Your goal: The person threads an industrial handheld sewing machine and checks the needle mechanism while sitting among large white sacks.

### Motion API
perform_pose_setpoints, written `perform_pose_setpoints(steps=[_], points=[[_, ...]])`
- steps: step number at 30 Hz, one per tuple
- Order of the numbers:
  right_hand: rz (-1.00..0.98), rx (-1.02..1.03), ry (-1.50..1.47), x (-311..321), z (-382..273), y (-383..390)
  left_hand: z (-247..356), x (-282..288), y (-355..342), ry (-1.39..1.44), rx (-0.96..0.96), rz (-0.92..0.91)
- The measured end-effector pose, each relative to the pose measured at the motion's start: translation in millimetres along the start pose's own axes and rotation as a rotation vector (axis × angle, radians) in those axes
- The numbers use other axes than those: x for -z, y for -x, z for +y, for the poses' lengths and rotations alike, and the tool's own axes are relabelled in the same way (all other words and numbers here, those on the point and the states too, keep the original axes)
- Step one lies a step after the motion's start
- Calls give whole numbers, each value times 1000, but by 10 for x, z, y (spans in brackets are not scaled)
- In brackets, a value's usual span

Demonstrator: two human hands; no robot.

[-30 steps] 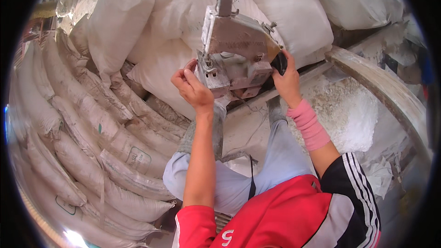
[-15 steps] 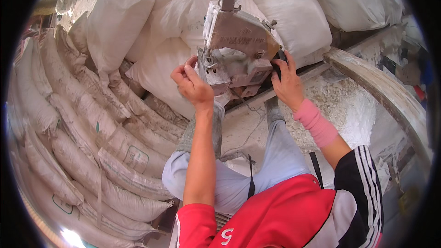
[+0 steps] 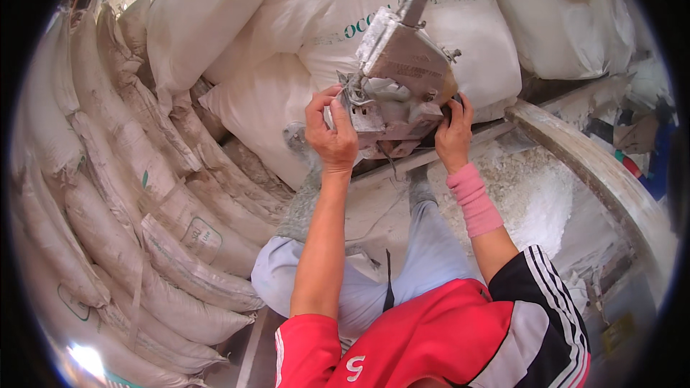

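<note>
A dusty grey portable bag sewing machine [image 3: 410, 65] is in front of me, tilted, with its square top post leaning to the right. My left hand [image 3: 334, 133] is closed at its left end, thumb and fingers against the edge of the lower arm. Some grey, thread-like tangle [image 3: 352, 90] shows by those fingertips; whether they pinch it is unclear. On the opposite side my right hand [image 3: 454, 136] curls around a black part at the machine's right end, mostly hidden by the fingers. A thin cord [image 3: 388, 201] hangs below the machine.
Large full white sacks [image 3: 445, 36] stand close behind the machine. Flattened, filled sacks [image 3: 172, 223] are stacked along the left. To the right, a curved-looking wooden beam [image 3: 596, 151] runs beside white powder [image 3: 539, 201] on the floor. My legs are below the machine.
The machine has shifted right and tilted further clockwise. My left hand has moved right and now lies against its left end. My right hand stays at the black part.
</note>
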State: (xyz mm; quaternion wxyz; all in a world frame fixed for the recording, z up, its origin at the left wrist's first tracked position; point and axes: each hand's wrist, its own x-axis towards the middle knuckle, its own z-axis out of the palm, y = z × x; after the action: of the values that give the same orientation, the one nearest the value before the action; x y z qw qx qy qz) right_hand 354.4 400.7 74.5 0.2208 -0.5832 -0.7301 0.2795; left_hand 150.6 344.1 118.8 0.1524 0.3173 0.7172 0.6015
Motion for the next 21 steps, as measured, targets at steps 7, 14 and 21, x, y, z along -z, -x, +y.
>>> perform_pose_setpoints(steps=[7,14,21], points=[[1,62,73,16,14,-17,41,-11,-32,-29,-89,17],[-15,61,79,12,56,-40,51,-33,-67,-40,-166,-19],[3,75,43,8,17,-5,52,-25,-81,-113,-162,-14]])
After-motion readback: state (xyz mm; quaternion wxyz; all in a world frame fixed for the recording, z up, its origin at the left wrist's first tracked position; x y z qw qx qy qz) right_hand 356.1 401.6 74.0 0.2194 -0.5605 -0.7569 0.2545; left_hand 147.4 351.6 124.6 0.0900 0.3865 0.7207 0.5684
